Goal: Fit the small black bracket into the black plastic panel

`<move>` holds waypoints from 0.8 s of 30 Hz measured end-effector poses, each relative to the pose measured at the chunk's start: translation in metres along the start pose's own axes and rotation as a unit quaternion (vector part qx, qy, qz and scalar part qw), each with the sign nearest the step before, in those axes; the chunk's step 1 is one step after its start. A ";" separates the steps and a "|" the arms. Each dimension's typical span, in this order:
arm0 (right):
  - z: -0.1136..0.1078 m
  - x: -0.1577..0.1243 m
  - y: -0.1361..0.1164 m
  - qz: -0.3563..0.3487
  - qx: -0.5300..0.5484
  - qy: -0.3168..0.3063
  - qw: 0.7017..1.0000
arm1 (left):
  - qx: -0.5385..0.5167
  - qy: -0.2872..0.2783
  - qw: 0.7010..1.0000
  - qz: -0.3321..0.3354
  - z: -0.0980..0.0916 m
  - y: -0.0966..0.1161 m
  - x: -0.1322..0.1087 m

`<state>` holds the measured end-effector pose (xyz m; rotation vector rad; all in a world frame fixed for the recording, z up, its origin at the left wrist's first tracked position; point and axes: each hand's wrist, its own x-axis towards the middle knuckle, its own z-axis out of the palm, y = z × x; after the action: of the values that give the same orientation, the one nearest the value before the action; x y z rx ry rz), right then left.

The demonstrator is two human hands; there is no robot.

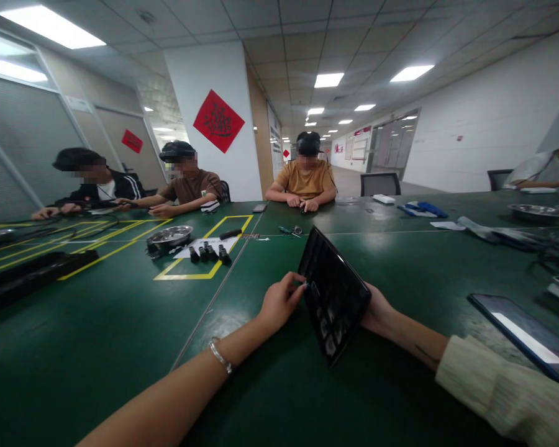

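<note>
A flat black panel [336,292] with a glossy, reflective face is held tilted above the green table [242,397]. My right hand [378,312] grips its right edge, with most of the fingers hidden behind it. At the panel's left edge is my left hand [282,300], its thumb and index finger pinched close together at the surface. Whatever small thing those fingertips may hold is too small to make out. A silver bracelet [220,356] circles the left wrist.
A phone [526,335] lies at the right. Metal bowl [170,236], black cylindrical pieces [209,252] and yellow tape [181,277] are left of centre. Small tools [291,231] lie beyond the panel. Several people sit around the table; a blue cloth [422,209] is at the far right.
</note>
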<state>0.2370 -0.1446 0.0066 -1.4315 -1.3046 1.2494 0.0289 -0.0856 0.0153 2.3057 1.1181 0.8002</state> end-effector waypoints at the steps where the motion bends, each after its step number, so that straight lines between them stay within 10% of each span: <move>1: -0.001 0.001 0.001 0.001 0.015 -0.004 1.000 | -0.054 -0.002 0.998 -0.011 0.001 0.000 0.001; 10: -0.002 0.011 0.017 0.031 0.366 -0.061 0.928 | -0.290 -0.050 0.955 -0.036 0.010 -0.004 0.004; 24: 0.000 0.012 0.021 0.034 0.371 -0.071 0.925 | -0.281 -0.066 0.957 -0.013 0.014 -0.006 0.002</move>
<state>0.2408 -0.1357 -0.0150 -0.8513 -0.7266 1.6783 0.0360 -0.0821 0.0023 1.8302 0.7366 0.8126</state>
